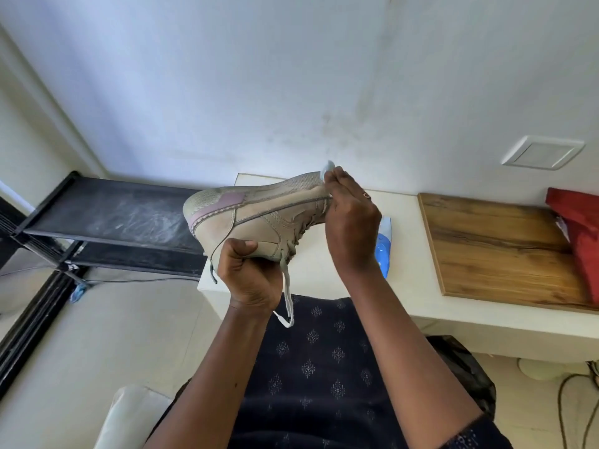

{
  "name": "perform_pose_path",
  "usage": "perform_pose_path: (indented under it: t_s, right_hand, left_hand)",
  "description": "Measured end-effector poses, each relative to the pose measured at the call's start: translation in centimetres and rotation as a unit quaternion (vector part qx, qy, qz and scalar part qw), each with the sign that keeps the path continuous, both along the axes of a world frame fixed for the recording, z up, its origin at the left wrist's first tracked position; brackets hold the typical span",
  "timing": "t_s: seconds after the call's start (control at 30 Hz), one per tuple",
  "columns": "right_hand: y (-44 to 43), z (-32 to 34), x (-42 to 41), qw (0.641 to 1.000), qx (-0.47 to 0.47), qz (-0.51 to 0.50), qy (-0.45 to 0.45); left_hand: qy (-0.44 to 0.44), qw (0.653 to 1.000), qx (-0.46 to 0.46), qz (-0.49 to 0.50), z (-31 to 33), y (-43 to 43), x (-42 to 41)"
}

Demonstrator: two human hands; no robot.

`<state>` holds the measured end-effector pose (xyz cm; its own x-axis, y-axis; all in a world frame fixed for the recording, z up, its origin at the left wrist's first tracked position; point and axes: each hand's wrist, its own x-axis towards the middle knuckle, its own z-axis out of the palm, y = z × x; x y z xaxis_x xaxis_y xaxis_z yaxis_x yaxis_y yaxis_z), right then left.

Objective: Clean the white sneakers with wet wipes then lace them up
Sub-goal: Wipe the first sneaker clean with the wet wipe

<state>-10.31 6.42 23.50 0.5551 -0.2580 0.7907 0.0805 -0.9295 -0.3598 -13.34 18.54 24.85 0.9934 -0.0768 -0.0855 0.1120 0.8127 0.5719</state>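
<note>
A dirty off-white sneaker (259, 218) with a pink heel patch is held up in the air on its side, sole away from me and heel to the left. My left hand (248, 273) grips it at the collar, fingers curled inside the opening. A white lace (287, 303) dangles from the eyelets below that hand. My right hand (351, 218) pinches a small pale wet wipe (328, 166) and presses it against the toe end of the sole. A blue and white wipes pack (384, 246) lies on the white table (324, 273), partly hidden by my right wrist.
A wooden board (499, 251) covers the table's right part, with a red bag (580, 231) on it. A black metal shelf rack (107, 222) stands at the left. A black bin bag (466, 367) and cables lie under the table. My dark patterned clothing fills the bottom.
</note>
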Motion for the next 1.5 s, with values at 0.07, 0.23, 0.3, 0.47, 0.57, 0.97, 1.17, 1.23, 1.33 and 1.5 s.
perform_pose_path:
  t_s: [0.07, 0.23, 0.3, 0.47, 0.57, 0.97, 1.17, 1.23, 1.33, 1.5]
  right_hand:
    - [1.1, 0.1, -0.1, 0.999, 0.028, 0.017, 0.001]
    - [5.1, 0.3, -1.2, 0.990, 0.009, 0.139, 0.028]
    - [5.9, 0.7, -1.5, 0.984, 0.004, 0.175, 0.032]
    - [3.5, 0.7, -1.7, 0.979, -0.078, 0.180, 0.048]
    - [0.8, 0.2, -1.4, 0.989, -0.107, 0.101, 0.024]
    - [0.2, 0.6, 0.4, 0.994, 0.078, -0.076, -0.019]
    - [0.9, 1.0, 0.3, 0.996, 0.056, -0.052, -0.033]
    - [1.6, 1.1, 0.2, 0.999, 0.010, -0.020, -0.023]
    - [3.5, 0.7, -0.5, 0.997, -0.050, 0.054, 0.025]
    - [4.5, 0.7, -1.5, 0.974, -0.109, 0.188, 0.058]
  left_hand:
    - [0.009, 1.000, -0.008, 0.006, -0.2, 0.1, 0.2]
    - [0.050, 0.997, 0.049, -0.015, -1.1, 0.4, 0.2]
    - [0.042, 0.997, 0.062, -0.026, -1.0, 0.4, -0.2]
    - [0.043, 0.999, 0.018, 0.002, -1.1, 0.4, 0.1]
    - [0.057, 0.998, -0.015, 0.001, -1.3, 0.5, 0.3]
    - [0.082, 0.991, -0.099, -0.044, -1.5, 1.4, 0.9]
    - [0.125, 0.972, -0.190, -0.062, -1.5, 1.4, 0.8]
    - [0.127, 0.966, -0.216, -0.057, -1.4, 1.1, 0.8]
    - [0.136, 0.964, -0.214, -0.077, -1.1, 0.4, 0.4]
    - [0.133, 0.970, -0.195, -0.055, -0.6, 0.5, 0.3]
